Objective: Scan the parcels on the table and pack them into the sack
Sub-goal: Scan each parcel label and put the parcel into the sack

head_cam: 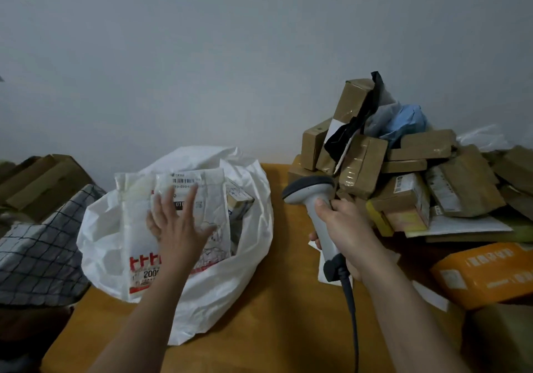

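Forearms nearest us | our left hand [176, 222] spread flat, pressing white mailer [173, 228] upright into sack [248, 228] | our right hand [343, 228] grips scanner [314, 202] | parcel pile [403, 176] lies right, just beyond the scanner hand, which sits nearer it.

Plain pale grey-white wall [202, 55] fills upper frame, dimly and evenly lit. Orange-brown wooden tabletop [268, 315] spans lower centre. Dark checked cloth [37, 257] at left edge.
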### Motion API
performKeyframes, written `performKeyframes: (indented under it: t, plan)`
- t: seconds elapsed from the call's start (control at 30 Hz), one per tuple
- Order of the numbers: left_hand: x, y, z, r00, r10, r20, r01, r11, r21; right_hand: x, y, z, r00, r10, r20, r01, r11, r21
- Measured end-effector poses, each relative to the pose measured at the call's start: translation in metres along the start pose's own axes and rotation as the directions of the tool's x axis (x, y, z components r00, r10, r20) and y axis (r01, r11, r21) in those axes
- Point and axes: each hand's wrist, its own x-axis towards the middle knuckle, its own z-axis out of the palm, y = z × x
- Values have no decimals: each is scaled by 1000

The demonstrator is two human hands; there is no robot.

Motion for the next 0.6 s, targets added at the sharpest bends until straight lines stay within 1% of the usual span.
performKeyframes:
  t: [0.03, 0.07, 0.1, 0.13, 0.17, 0.27, 0.37, 0.43, 0.5, 0.6]
  plan:
    - [0, -3, 9, 992, 45, 120, -52, 997, 50, 3, 0, 5, 1000, 13, -3, -13, 1000, -2]
    - [0, -7, 19, 974, 51, 222, -66, 996, 60, 6, 1, 8, 1000, 27, -4, -27, 1000, -6]
    - [0, -11, 27, 954, 50, 296, -70, 996, 57, 9, 2, 11, 999, 40, -7, -40, 999, -8]
    - [0, -13, 33, 938, 54, 341, -77, 995, 55, 10, 4, 12, 998, 54, -13, -55, 998, -11]
    - [1, -15, 38, 934, 60, 352, -83, 995, 52, 12, 5, 13, 997, 69, -24, -70, 997, -15]
    - [5, -8, 47, 961, 43, 274, -54, 998, 32, 16, 9, 9, 991, 107, -76, -107, 994, -2]
    - [9, 16, 57, 982, 56, 179, -60, 998, 20, 18, 13, -4, 981, 130, -146, -124, 991, 49]
    - [9, 39, 64, 987, 53, 149, -56, 998, 15, 15, 17, -20, 967, 140, -211, -129, 989, 65]
    - [5, 66, 73, 977, 120, 179, -121, 993, -6, 10, 22, -39, 949, 150, -279, -132, 988, 81]
    - [-11, 111, 88, 920, 305, 247, -284, 951, -118, -1, 31, -70, 910, 173, -378, -139, 984, 115]
